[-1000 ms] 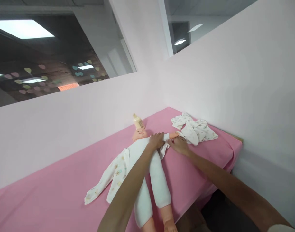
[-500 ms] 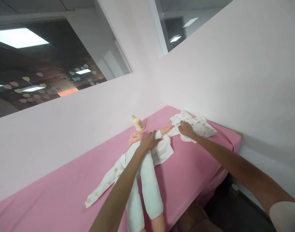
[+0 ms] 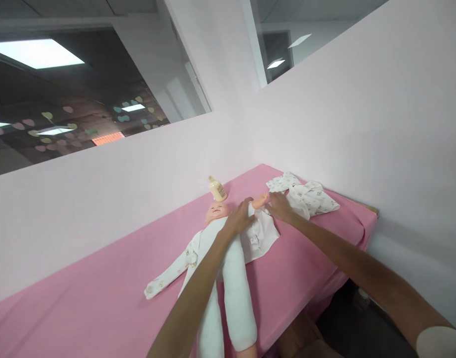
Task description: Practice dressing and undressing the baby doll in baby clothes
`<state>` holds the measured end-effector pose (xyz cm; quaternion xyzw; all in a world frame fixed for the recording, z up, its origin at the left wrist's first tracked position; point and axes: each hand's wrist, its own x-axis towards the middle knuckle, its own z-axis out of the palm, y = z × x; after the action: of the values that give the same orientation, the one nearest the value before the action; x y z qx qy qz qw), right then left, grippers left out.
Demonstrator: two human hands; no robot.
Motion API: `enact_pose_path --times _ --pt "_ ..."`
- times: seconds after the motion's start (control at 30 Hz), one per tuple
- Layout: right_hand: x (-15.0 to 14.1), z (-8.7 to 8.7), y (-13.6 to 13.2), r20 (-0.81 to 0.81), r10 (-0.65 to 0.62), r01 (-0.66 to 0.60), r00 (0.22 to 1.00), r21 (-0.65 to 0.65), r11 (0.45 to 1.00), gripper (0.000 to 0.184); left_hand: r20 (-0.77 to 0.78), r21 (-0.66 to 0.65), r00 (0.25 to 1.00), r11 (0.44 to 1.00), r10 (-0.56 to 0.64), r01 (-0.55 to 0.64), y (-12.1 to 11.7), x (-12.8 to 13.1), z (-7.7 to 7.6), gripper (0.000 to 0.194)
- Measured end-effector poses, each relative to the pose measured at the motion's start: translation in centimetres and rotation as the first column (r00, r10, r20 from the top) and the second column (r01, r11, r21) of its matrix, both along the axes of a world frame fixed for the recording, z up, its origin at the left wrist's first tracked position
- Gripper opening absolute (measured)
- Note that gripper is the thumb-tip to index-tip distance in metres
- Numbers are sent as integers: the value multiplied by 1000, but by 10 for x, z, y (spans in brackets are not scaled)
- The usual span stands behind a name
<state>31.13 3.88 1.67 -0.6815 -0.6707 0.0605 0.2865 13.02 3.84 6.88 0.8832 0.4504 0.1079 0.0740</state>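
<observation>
A baby doll (image 3: 233, 293) with a white cloth body lies on its back. Its patterned long-sleeved baby shirt (image 3: 261, 236) covers one arm and spreads open beneath the other side. My left hand (image 3: 239, 216) is closed around the doll's bare-sleeved upper arm, near the shoulder. At the doll's small outstretched hand (image 3: 260, 201), my right hand (image 3: 281, 207) is closed on the shirt's white sleeve; its fingertips are partly hidden. The patterned sleeve (image 3: 168, 278) on the far arm lies stretched out to the left.
Behind the doll's head stands a cream-coloured bottle (image 3: 217, 189). Crumpled patterned baby clothes (image 3: 313, 196) lie at the right by the wall. Pink cloth covers the table (image 3: 112, 293), which fits into a corner of white walls (image 3: 362, 124) with windows above.
My right hand has come in from the crumpled clothes to the doll's hand, bringing the sleeve closer. My left hand stays on the doll's arm. The view has shifted slightly.
</observation>
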Motion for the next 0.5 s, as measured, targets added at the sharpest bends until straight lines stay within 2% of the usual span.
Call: enact_pose_path --times 0.1,0.17,0.23,0.37,0.5 --pt "-30 -4 0 -88 69 -76 994 -70 995 38 89 -10 994 998 -57 58 -1 2 -3 59" --pt "-45 -9 -1 -138 41 -55 990 -98 994 41 98 -2 991 996 -92 92 -2 4 -7 53" --pt "-54 -16 -2 -190 -9 -14 982 -119 993 35 74 22 990 992 -123 122 -4 5 -10 48" --pt "-51 -25 3 -317 -95 46 944 -160 986 25 -12 70 990 988 -137 138 -7 8 -13 46" --pt "-38 -26 14 -434 -171 96 885 -188 977 26 -77 95 996 994 -40 47 -5 11 -11 42"
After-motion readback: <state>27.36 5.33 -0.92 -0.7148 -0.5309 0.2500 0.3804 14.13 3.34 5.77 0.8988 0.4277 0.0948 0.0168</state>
